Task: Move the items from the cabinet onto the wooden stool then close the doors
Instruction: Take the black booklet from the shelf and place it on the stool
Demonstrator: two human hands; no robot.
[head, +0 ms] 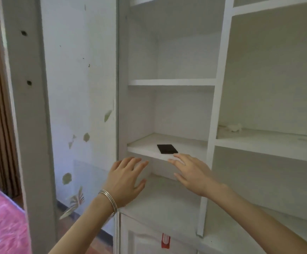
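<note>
Both hands are open with fingers spread, and they hold nothing. The left hand [126,180] is low on the left. The right hand [191,173] is closer to the goal, with its fingertips right by the front edge of the cabinet shelf [143,152]. Just past that edge lies a flat black square [167,149], turned a little. I cannot tell its long side. The shelf above is high, so there is room to reach in.

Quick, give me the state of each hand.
Left hand: open, holding nothing.
Right hand: open, holding nothing, fingers toward the flat black item.
</note>
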